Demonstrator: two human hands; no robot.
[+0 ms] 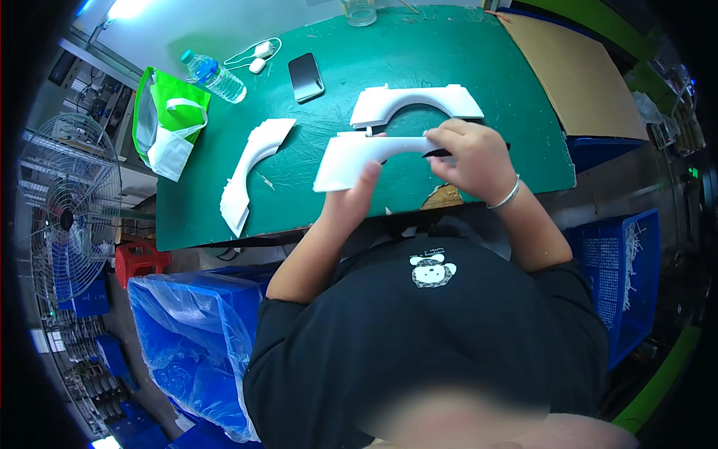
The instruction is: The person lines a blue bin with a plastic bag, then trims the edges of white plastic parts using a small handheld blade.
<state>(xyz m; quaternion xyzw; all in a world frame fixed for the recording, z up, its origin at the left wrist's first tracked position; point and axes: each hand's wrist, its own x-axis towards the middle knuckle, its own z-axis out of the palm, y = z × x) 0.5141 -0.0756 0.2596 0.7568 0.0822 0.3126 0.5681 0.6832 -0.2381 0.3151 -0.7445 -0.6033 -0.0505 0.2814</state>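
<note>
Head view: white part (350, 159) gripped in left hand (354, 200); right hand (477, 160) holds black tool (439, 153).

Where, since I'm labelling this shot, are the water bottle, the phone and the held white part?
Water bottle (215, 78): head view, on the middle of its body.
Phone (305, 77): head view, on its dark face.
Held white part (354, 158): head view, on its broad end.

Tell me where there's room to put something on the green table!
Try the back right of the green table, between the clear jar, arched white piece and cardboard. Another gap lies between the left curved white piece and the held white piece. It's crowded at back left, with the bottle, phone and green bag.
</note>
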